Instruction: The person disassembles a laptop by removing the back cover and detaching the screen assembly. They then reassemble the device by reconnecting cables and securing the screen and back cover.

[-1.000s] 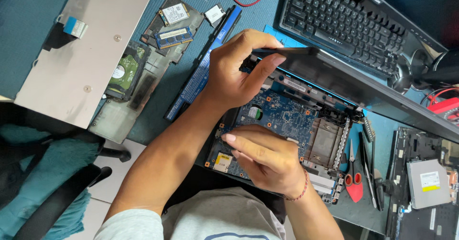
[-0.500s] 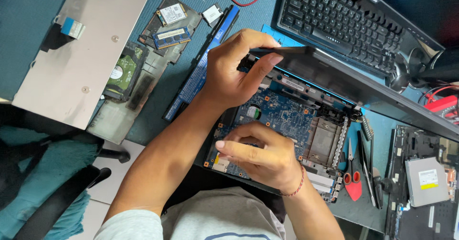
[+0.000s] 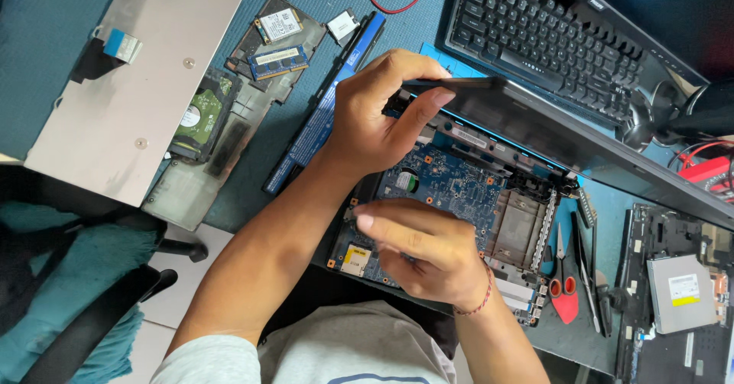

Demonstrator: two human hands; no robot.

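Observation:
An opened laptop lies in front of me with its blue motherboard [image 3: 451,185] bare. My left hand [image 3: 378,116] grips the near left corner of the laptop's dark lid [image 3: 581,139], thumb under and fingers on top, holding it tilted above the board. Over the board's near left part hovers my right hand [image 3: 428,250], a red cord on its wrist and its fingers close together pointing left. Whether it holds anything is hidden beneath the fingers. A metal heat-sink frame [image 3: 520,227] sits to its right.
A long blue-black battery [image 3: 321,116], a hard drive [image 3: 200,116], a memory stick [image 3: 279,59] and a grey panel [image 3: 130,78] lie to the left. A black keyboard [image 3: 550,40] stands behind. Red-handled scissors [image 3: 564,281] and an optical drive [image 3: 683,292] lie right. A teal chair [image 3: 69,277] is at lower left.
My right hand has shifted a little up and to the left over the motherboard. My left hand keeps its hold on the lid corner.

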